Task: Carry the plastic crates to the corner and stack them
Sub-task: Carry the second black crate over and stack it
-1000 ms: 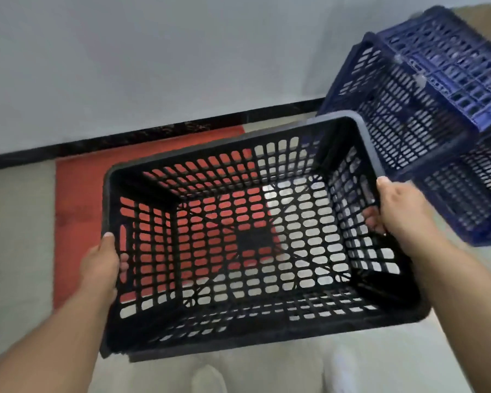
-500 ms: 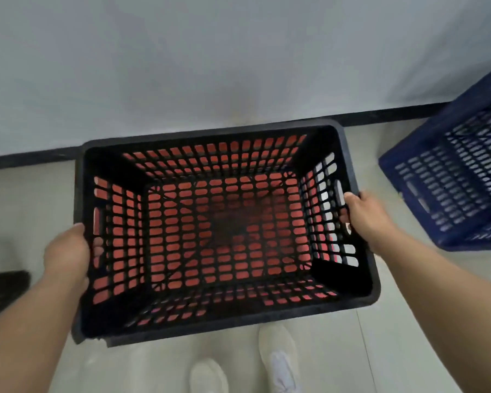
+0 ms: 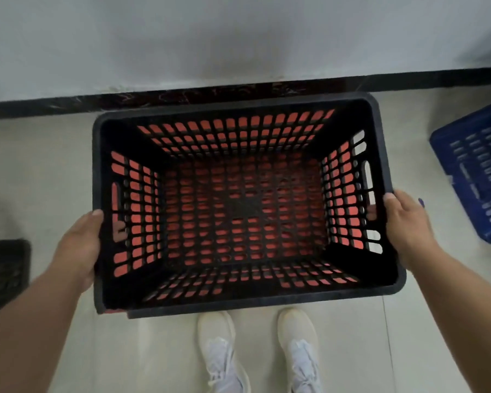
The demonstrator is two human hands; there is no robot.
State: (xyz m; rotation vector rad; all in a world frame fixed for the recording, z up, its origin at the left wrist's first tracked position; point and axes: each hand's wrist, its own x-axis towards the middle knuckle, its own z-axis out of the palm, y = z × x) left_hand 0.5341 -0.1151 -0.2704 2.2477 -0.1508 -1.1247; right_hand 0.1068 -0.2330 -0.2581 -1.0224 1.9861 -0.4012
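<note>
**My two hands hold the black crate**

My left hand (image 3: 78, 245) grips the left short side of the black crate (image 3: 241, 300). My thumb lies on top of the rim and my fingers curl under it, with the tips poking in through the handle slot. My right hand (image 3: 407, 225) grips the right short side the same way, thumb on the rim and fingers wrapped around the edge. Both my arms reach forward from the near side.

The crate is open on top and has holes all over its walls and bottom. Red shows through the holes. It is close to the wall (image 3: 238, 38), just in front of the dark strip (image 3: 54, 102) at the wall's foot. My white shoes (image 3: 219, 353) stand on the pale floor (image 3: 437, 321) just near of it.

A blue crate (image 3: 476, 177) sits to the far right, apart from the black one. Another dark crate (image 3: 3, 270) shows at the left edge.
</note>
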